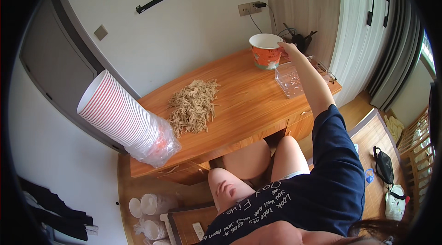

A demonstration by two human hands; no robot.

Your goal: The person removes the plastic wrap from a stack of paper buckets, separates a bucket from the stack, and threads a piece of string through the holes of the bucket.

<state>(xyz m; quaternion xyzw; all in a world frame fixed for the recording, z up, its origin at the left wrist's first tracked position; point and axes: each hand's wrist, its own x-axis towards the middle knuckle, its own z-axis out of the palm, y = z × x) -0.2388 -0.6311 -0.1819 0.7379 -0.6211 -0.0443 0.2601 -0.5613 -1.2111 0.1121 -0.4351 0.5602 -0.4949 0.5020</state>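
Observation:
At the far right of the desk my right hand (288,51) grips the rim of an orange paper bucket (265,57) with a white inside. The bucket stands upright beside a clear plastic tray (290,81) holding small shiny bits. My left hand (226,191) rests on my thigh with its fingers apart, holding nothing. A heap of beige yarn strands (195,106) lies mid-desk. Left of it, a tall stack of nested paper buckets (120,115) leans toward the wall, its lower end wrapped in clear plastic.
The wooden desk (239,102) runs along the wall. Behind the orange bucket are a black router (301,39) and cables. More white cups (154,204) stand on the floor at lower left. A pale cabinet (354,24) rises at the right, with a wooden crib (418,141) nearer.

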